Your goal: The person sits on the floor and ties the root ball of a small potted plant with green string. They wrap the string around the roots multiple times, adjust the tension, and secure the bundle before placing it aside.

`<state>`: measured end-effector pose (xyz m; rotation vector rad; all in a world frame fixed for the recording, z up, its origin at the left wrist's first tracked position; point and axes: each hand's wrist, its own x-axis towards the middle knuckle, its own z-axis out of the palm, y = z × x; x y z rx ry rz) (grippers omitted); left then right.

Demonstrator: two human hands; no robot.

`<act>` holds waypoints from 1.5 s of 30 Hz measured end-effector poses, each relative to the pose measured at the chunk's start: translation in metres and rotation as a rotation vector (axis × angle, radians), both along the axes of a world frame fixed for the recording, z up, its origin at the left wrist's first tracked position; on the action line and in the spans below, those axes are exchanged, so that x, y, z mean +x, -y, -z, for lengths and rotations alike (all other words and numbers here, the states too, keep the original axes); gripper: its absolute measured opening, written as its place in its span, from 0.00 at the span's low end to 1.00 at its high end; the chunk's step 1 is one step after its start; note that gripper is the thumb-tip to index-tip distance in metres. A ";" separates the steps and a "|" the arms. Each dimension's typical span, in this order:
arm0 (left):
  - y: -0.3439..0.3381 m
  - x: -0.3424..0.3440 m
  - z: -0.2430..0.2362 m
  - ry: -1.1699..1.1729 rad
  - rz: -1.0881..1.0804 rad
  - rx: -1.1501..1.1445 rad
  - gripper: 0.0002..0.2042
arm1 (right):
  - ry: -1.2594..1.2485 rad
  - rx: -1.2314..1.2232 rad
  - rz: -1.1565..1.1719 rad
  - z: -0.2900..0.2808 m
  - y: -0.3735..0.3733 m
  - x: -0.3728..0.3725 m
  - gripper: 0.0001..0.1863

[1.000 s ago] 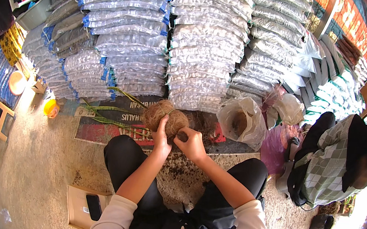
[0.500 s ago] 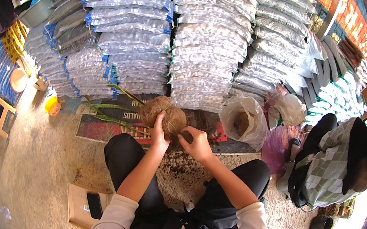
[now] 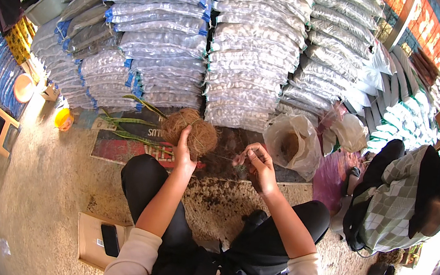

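Note:
My left hand (image 3: 184,158) grips a round brown ball of coconut fibre (image 3: 200,135), thumb across its near side. Long green leaves with paler edges (image 3: 134,136) stick out from the ball's left and lie over a dark printed sheet (image 3: 105,147). To the right of the ball, my right hand (image 3: 261,171) is closed in a pinch on a thin thread. The strand runs faintly from the ball to my fingers, and a small loose tangle hangs beside them. Dark soil lies scattered on the sheet and on the floor between my knees.
An open clear plastic bag (image 3: 296,147) with brown matter inside stands right of my right hand. Tall stacks of filled clear bags (image 3: 252,58) rise behind the sheet. A phone (image 3: 110,240) lies on cardboard at lower left. Another person (image 3: 390,215) in checked clothing is at right.
My right hand has moved right, away from the ball, drawing the thread out. The left hand and ball have shifted slightly left.

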<state>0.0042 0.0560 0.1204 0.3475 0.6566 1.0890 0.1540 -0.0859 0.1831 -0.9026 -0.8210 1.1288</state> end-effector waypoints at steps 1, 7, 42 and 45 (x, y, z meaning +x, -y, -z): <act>0.001 0.000 0.000 0.005 0.003 -0.002 0.31 | 0.007 -0.027 0.017 0.001 0.000 -0.001 0.06; 0.002 0.005 0.000 0.024 0.044 -0.043 0.31 | 0.486 -0.117 0.095 0.022 -0.001 0.002 0.05; 0.013 0.011 -0.010 0.184 0.131 -0.010 0.23 | 1.010 0.009 0.429 0.043 -0.043 -0.046 0.09; 0.012 0.009 -0.012 0.210 0.135 -0.008 0.23 | 1.000 0.018 0.444 0.039 -0.041 -0.046 0.09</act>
